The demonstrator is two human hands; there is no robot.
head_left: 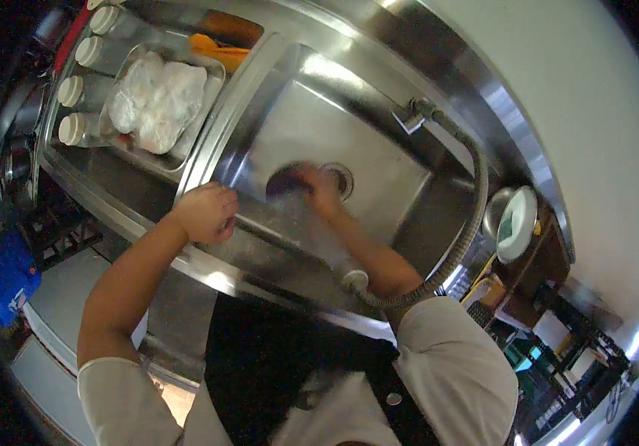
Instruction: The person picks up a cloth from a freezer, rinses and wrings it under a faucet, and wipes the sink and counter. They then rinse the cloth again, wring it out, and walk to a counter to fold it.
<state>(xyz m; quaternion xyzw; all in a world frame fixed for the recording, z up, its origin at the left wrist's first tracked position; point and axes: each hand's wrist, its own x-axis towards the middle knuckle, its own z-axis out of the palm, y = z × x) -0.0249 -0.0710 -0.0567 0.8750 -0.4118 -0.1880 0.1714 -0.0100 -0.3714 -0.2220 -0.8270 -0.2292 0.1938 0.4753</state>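
My right hand [321, 187] reaches down into the steel sink basin [334, 123], smeared by motion. Its fingers are at a dark, round item [286, 182] whose kind I cannot make out, left of the drain [339, 178]. A pale spray head [355, 279] at the end of the flexible hose [475, 186] lies by my right forearm, and a misty stream crosses from it toward the dark item. Above the front end of the basin's left wall, my left hand [206, 212] has its fingers curled closed; what they hold, if anything, is hidden.
Left of the basin, a metal tray [178, 165] carries plastic-wrapped contents [157, 100]. Several clear bottles with white caps [73, 128] line the far left, and an orange cloth-like item [219, 52] lies behind. A white bowl [518, 223] stands at the right.
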